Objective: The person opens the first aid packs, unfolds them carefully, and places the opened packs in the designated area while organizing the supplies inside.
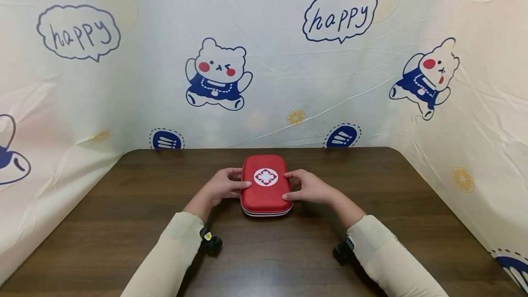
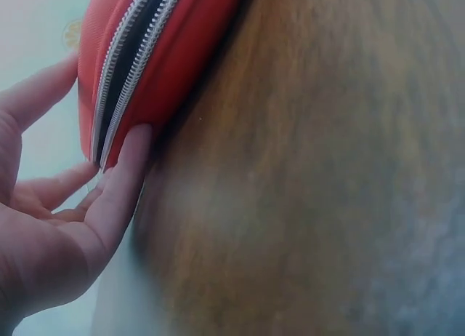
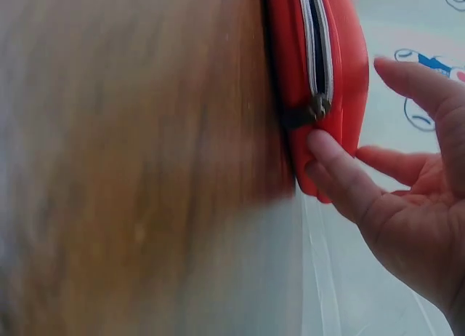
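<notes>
A red first-aid case (image 1: 266,198) with a white cross emblem lies flat on the table, between both hands. My left hand (image 1: 222,186) holds its left side, thumb on the lid and other fingers along the edge. On the right side my right hand (image 1: 309,188) holds the case the same way, with fingertips on the lid and side. In the left wrist view the silver zipper (image 2: 131,67) has its two tooth rows parted by a dark gap. A zipper slider (image 3: 318,107) with a dark pull shows near the right hand's fingertips in the right wrist view.
The brown wooden table (image 1: 264,260) has rounded far corners. A pale curtain (image 1: 272,90) printed with cartoon bears surrounds its back and sides. Small black wrist cameras, such as the left one (image 1: 212,245), hang below both cream sleeves (image 1: 169,260).
</notes>
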Tool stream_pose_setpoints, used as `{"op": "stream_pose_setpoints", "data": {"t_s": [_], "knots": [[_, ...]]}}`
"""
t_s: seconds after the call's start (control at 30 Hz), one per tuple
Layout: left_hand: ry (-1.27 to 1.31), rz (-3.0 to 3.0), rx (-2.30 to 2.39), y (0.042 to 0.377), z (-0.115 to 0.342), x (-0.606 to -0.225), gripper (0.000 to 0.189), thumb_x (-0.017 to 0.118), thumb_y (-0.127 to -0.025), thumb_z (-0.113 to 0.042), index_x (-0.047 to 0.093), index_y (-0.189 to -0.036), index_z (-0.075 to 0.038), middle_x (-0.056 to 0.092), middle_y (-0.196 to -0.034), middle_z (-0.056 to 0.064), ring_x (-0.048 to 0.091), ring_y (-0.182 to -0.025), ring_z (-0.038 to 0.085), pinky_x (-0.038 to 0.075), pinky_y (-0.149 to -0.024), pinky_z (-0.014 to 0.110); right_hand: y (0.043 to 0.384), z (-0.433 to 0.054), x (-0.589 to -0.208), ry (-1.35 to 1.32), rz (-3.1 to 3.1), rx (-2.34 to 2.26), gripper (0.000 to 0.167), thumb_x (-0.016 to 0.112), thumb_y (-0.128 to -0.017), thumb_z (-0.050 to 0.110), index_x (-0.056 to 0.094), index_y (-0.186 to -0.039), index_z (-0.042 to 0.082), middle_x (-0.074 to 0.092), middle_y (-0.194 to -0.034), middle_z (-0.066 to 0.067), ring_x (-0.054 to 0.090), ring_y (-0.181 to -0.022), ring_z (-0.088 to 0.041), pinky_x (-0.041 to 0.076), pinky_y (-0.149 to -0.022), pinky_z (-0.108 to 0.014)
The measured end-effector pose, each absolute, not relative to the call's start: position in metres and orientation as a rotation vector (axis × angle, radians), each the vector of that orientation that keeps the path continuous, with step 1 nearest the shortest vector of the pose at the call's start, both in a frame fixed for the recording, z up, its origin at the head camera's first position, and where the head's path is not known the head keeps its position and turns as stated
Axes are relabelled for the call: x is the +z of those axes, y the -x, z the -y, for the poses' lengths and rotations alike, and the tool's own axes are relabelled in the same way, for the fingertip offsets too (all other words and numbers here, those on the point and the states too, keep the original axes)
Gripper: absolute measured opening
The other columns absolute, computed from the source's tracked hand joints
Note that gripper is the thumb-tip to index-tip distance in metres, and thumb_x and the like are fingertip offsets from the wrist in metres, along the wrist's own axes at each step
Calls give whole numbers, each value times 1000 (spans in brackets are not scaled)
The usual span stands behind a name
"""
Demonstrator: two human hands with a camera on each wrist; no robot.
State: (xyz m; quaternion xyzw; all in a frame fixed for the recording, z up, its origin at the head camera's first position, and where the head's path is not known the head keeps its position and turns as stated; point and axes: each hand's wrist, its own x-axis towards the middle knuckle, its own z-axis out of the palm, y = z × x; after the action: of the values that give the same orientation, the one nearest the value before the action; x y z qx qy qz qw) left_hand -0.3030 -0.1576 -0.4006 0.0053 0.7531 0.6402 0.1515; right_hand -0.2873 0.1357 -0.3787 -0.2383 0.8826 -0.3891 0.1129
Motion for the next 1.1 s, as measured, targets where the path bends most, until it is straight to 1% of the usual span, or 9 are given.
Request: {"op": "stream_pose_setpoints", "data": {"t_s": [0.1,0.23,0.37,0.47,0.53,0.63,0.73,0.83,1.1], "knots": [[-35,-2106,1882,303,160,-403,68,75,-87,-18,42,-144,-4,48,-136,20,60,-110,31,57,-83,42,286,-133,-379,643,-2622,-1107,74,81,-78,34,51,-139,6,54,-130,-13,60,-112,-27,55,-85,-38],[-47,-2047,1930,303,162,-405,63,69,-91,-15,40,-146,-7,49,-135,18,61,-108,28,56,-84,43,284,-131,-378,630,-2636,-1102,74,82,-77,33,51,-139,6,54,-130,-13,59,-113,-28,55,-86,-39],[-59,-2041,1932,302,163,-405,55,59,-95,-8,41,-147,-8,50,-133,18,62,-103,26,56,-85,43,278,-127,-376,718,-2681,-1095,65,81,-78,28,56,-133,1,52,-133,-17,61,-108,-28,55,-86,-38],[-47,-2052,1923,302,163,-403,56,52,-94,-3,39,-148,-8,50,-135,18,59,-103,28,55,-86,43,273,-122,-375,854,-2763,-985,61,81,-78,28,60,-129,0,48,-138,-17,56,-114,-28,53,-91,-40],[-38,-2053,1909,302,163,-402,60,54,-92,-2,37,-149,-8,49,-138,18,58,-105,30,56,-86,43,270,-118,-375,945,-2817,-851,66,81,-77,34,60,-130,2,46,-141,-17,50,-121,-31,50,-95,-43],[-73,-2030,1883,301,165,-401,66,60,-89,0,36,-150,-8,45,-141,19,59,-108,31,56,-85,43,265,-111,-375,1037,-2862,-679,80,84,-71,43,55,-136,5,44,-143,-17,40,-129,-34,47,-97,-45],[-140,-2002,1869,299,168,-402,74,66,-85,3,34,-151,-9,42,-143,20,59,-112,31,56,-85,44,263,-105,-374,1057,-2902,-579,88,85,-67,48,52,-139,10,45,-143,-17,40,-127,-34,48,-95,-45],[-198,-1951,1891,298,169,-404,80,66,-83,8,30,-153,-11,39,-145,20,57,-116,32,55,-85,45,262,-100,-373,1030,-2939,-523,90,85,-66,51,52,-140,13,46,-142,-17,43,-125,-34,49,-93,-45],[-243,-1907,1953,297,169,-409,86,69,-82,10,30,-154,-16,37,-145,18,53,-118,33,55,-85,46,260,-92,-372,973,-3013,-469,83,85,-65,50,56,-135,14,54,-132,-12,51,-112,-29,53,-81,-37]]}}
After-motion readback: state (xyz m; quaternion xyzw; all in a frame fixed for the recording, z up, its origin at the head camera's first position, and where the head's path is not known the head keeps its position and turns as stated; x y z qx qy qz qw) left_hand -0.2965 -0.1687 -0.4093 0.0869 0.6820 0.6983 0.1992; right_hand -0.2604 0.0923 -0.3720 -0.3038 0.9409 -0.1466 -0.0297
